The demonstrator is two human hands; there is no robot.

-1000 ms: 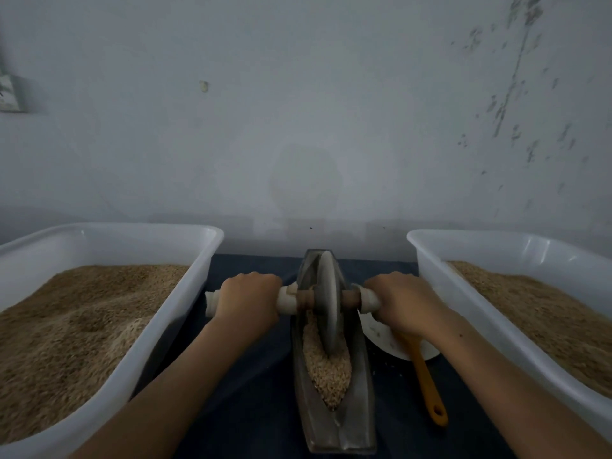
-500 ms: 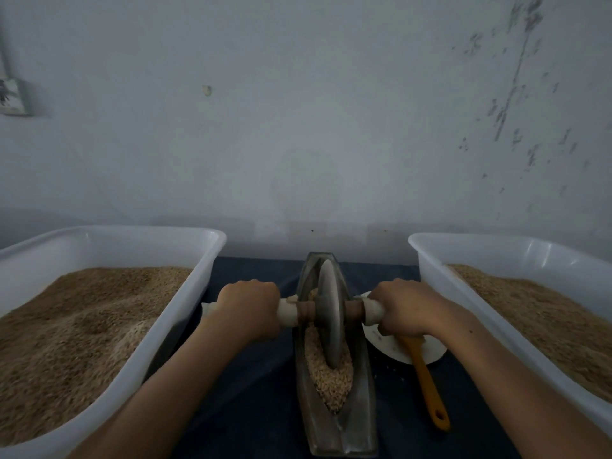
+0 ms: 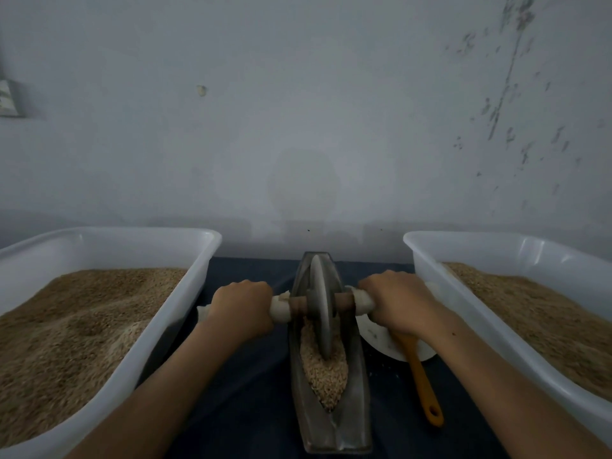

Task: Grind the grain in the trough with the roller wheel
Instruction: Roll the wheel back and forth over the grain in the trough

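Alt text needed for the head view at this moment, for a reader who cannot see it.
Left hand and right hand grip the axle handles of a roller wheel standing in a narrow metal trough of grain. White tubs of grain flank it; an orange-handled tool lies to the right.

We see a table under a dark blue cloth (image 3: 245, 385). On it sit a metal trough (image 3: 354, 422) at centre, a white tub (image 3: 185, 293) at left, another white tub (image 3: 430, 279) at right, and a white dish (image 3: 381, 339) with an orange-handled tool (image 3: 422, 385).
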